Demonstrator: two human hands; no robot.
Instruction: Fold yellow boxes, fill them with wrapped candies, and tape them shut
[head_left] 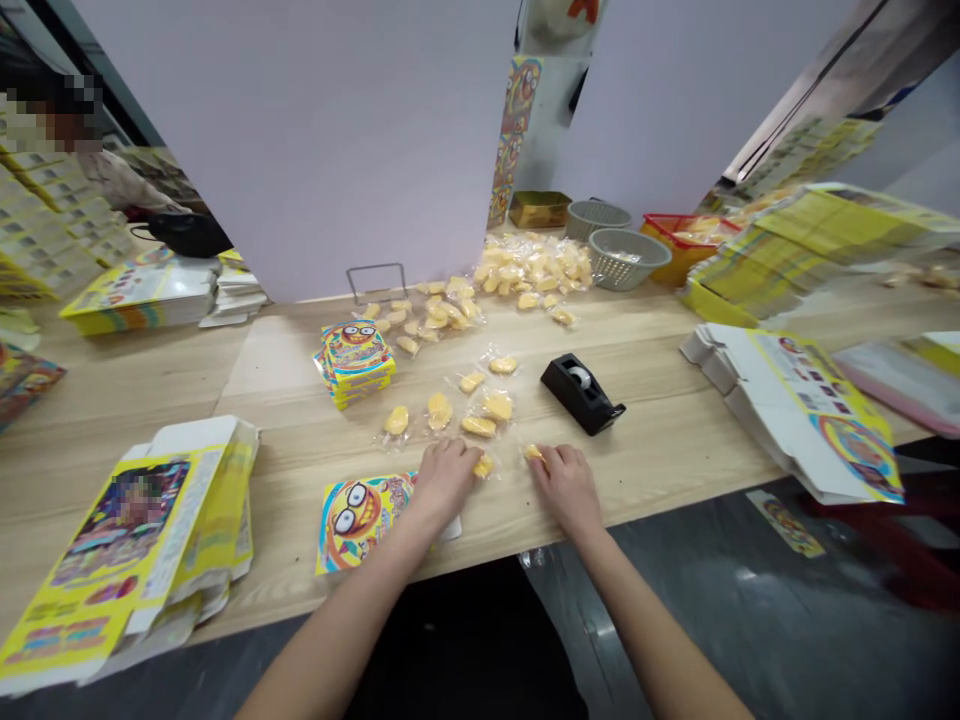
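My left hand (444, 478) rests knuckles-up on the wooden table (675, 440), fingers curled over a small yellow wrapped sweet (484, 466) at its fingertips. My right hand (566, 484) lies close beside it, fingers closed on another yellow wrapped sweet (533, 453). A flat colourful cartoon-face card (360, 518) lies just under and left of my left hand. Several loose yellow sweets in clear wrappers (465, 408) lie just beyond both hands.
A black tape dispenser (582, 392) sits right of the sweets. A stack of small cartoon boxes (355, 360) stands further back, with a big pile of sweets (525, 268) and grey baskets (627, 256) behind. Flat carton blanks lie left (127, 560) and right (810, 410). Another person (120, 180) works far left.
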